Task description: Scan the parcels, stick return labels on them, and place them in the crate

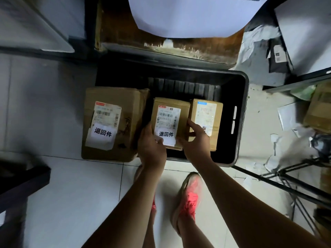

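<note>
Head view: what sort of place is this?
Probably a courier parcel-handling room: labelled cardboard parcels, a black crate on the tiled floor, and torn packaging scattered at the right.

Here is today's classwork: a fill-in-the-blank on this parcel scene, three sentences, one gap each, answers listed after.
1. The left hand and right hand hold the ____ of the three parcels at the crate.
2. The crate's colour is ____.
3. The largest parcel lies to the ____ of the held parcel.

Answers: middle; black; left
</note>
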### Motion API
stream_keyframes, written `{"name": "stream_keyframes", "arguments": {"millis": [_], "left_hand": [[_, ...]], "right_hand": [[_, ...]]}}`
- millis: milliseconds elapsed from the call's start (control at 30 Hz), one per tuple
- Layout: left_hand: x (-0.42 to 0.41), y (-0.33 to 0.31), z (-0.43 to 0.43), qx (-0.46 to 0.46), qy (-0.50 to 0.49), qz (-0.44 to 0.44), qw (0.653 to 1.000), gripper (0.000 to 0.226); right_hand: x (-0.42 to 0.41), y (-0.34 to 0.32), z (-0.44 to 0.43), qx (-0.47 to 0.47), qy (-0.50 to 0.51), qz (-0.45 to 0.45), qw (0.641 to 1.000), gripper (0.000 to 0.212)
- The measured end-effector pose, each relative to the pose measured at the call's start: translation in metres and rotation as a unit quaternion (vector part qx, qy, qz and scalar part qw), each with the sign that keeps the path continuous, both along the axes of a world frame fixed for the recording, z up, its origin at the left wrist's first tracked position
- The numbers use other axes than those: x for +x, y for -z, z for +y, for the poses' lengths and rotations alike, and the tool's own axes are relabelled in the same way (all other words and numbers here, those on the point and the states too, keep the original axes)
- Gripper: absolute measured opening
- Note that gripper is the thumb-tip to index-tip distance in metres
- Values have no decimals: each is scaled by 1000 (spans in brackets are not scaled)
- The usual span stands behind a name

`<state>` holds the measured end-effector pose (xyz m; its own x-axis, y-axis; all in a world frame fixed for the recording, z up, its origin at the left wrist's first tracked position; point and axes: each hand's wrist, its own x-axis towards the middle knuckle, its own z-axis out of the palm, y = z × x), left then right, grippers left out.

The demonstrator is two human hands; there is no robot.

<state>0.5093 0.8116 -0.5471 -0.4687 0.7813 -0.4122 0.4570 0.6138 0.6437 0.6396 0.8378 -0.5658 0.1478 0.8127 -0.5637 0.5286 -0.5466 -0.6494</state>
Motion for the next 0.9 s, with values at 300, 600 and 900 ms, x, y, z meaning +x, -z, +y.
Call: {"name": "stream_keyframes", "arguments": {"millis": [300, 600, 900], "left_hand": [[-11, -22, 5, -23, 71, -9, 997, 51], [-31, -156, 33, 39, 253, 109, 960, 36], [-27, -352, 43, 9, 454, 331, 827, 55]], "right_hand": [[8, -29, 8, -6, -56, -27, 998, 66], [56, -165, 22, 23, -217, -205, 954, 60], [85, -380, 0, 45, -217, -297, 929, 60]]}}
